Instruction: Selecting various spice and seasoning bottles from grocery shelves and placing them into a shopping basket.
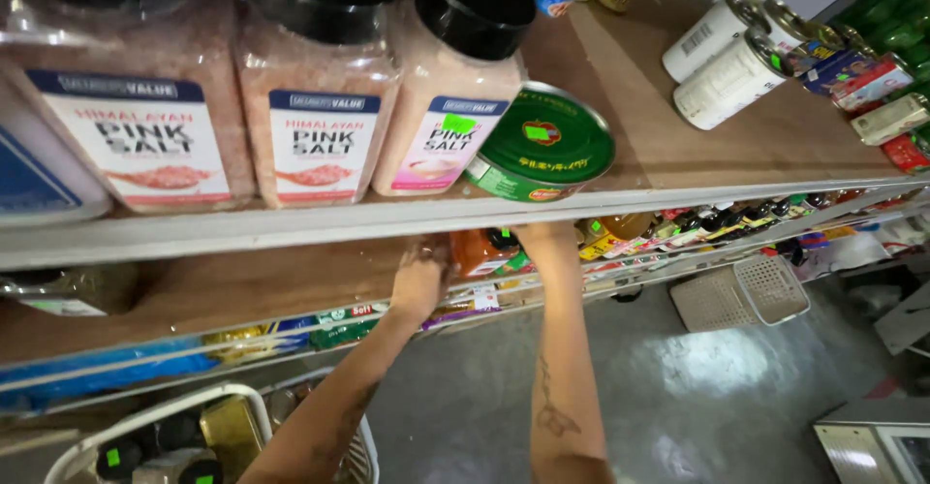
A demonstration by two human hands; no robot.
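Orange-red jar (481,251) with a dark cap, standing on the second shelf (242,285) just under the lip of the top shelf (678,145); only its upper part shows between the two hands. The left hand (419,279) rests against the jar's left side, fingers curled, though whether they close round it cannot be told. The right hand (544,242) reaches in on the jar's right; its fingers are hidden behind the shelf edge, so its opening cannot be told either. Judged by its look, the jar is rigid, smooth-walled and moderately heavy when full, likely breakable if glass; a hold round the body below the cap, with a palm beneath, seems safest, since a glossy wall may slip. Directly above, a round green tin (542,145) lies tilted at the front edge of the top shelf, partly overhanging it and close over the right hand. Beside the tin stand three clear tubs of pink salt (320,106) with black lids. Further right on the same board lie white cans (722,67) on their sides. Bottles and packets (736,218) line the lower shelves towards the right. Below, near the person's forearms, a white wire basket (165,426) holds dark-capped goods, and a pale plastic basket (741,295) stands on the grey floor (697,397)
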